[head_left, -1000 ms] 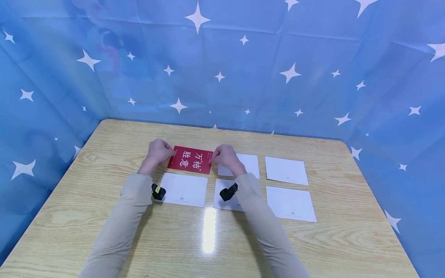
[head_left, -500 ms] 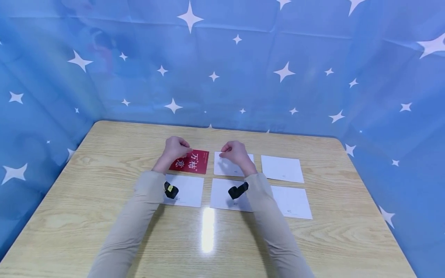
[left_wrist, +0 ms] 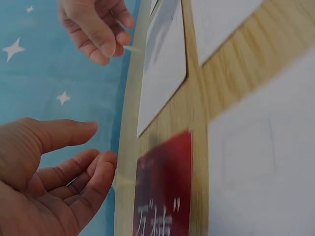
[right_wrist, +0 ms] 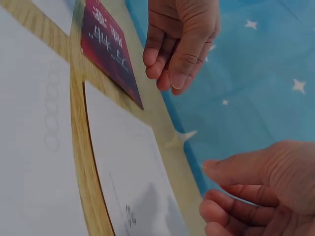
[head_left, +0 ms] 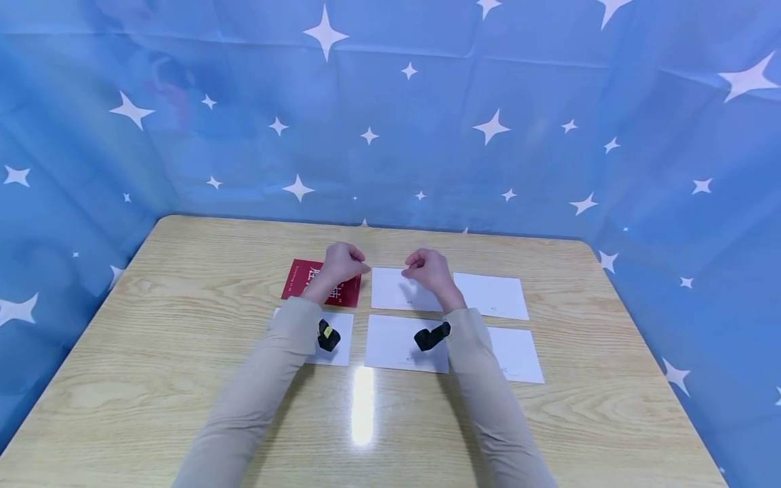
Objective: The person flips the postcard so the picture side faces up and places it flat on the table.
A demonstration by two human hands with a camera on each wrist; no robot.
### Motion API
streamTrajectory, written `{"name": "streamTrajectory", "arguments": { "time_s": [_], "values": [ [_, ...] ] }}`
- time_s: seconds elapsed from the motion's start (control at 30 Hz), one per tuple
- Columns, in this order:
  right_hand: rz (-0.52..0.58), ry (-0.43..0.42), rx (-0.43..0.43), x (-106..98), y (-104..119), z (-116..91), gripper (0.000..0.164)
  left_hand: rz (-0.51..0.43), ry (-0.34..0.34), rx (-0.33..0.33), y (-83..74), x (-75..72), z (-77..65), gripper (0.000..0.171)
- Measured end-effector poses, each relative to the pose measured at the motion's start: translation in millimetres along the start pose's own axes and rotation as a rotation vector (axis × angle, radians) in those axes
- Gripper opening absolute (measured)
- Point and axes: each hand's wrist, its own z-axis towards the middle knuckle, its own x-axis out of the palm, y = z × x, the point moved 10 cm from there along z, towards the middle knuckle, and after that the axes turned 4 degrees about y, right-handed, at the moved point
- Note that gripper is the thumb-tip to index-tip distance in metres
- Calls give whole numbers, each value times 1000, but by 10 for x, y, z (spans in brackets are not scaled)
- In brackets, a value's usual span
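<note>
My left hand (head_left: pixel 344 263) hovers over the upper right part of the red card (head_left: pixel 299 278), which lies flat with white characters facing up. In the left wrist view its thumb and loosely bent fingers stand apart, with nothing between them. My right hand (head_left: pixel 429 269) is above the far edge of the white card (head_left: pixel 399 295) in the middle of the back row. Thumb and fingers of that hand (right_wrist: pixel 256 187) are also parted in the right wrist view, gripping nothing. The left forearm covers part of the near-left white card (head_left: pixel 338 339).
A white card (head_left: pixel 497 296) lies at the right of the back row. In the near row are a middle card (head_left: pixel 396 342) and a right card (head_left: pixel 518 356), partly behind the right sleeve. A starred blue curtain (head_left: pixel 390 102) hangs behind the wooden table (head_left: pixel 183 285).
My left hand has let go of the red card and moved right across it, toward the middle white card. The right hand has also left the red card and shifted right.
</note>
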Motion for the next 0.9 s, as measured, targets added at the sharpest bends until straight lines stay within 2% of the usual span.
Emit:
{"name": "streamTrajectory", "arguments": {
  "time_s": [0.27,0.43,0.57,0.67,0.8,0.9],
  "values": [
    [6,-28,-1,-120,-157,-3,21,-26,50,-33,-93,200,69,35],
    [-3,-15,-8,-162,-238,-10,24,12,45,-60,-110,277,112,36],
    [-18,-22,18,-199,-312,-9,27,44,46,-77,-104,326,130,35],
    [-47,-23,41,-213,-362,-2,29,72,44,-73,-106,353,136,32],
    [-88,-9,52,-210,-408,5,31,111,51,-54,-120,395,152,16],
    [-116,5,53,-207,-429,8,33,134,62,-41,-140,429,162,10]
  ]
}}
